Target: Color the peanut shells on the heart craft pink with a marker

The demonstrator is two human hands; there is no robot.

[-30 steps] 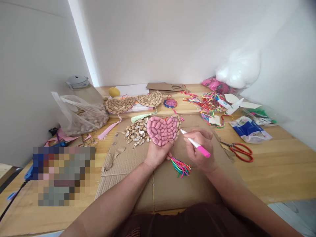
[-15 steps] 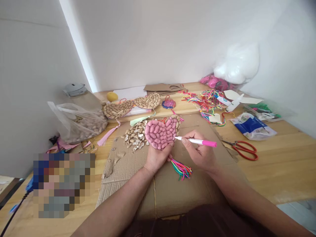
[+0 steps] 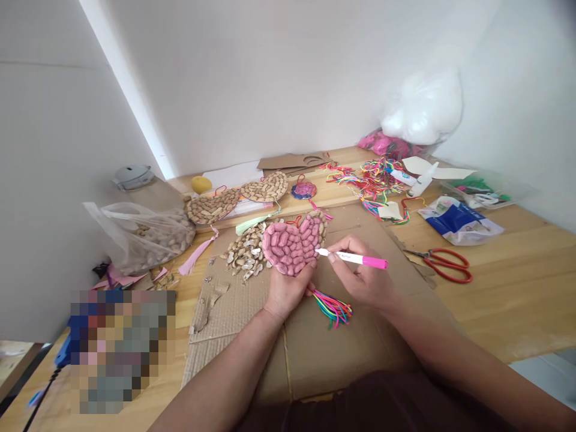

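Your left hand [image 3: 284,289] cups the pink peanut-shell heart [image 3: 293,243] from below, fingers pressed on its lower edge, while your right hand [image 3: 364,277] pinches the pink marker [image 3: 353,258], long axis level, nib touching the heart's right edge just left of those fingers.

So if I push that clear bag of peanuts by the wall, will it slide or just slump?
The bag of peanuts would probably slump and shift rather than slide cleanly: its thin plastic sags around loose nuts. It looks fairly light for its bulk. Its mouth seems open, so tipping it might spill some.
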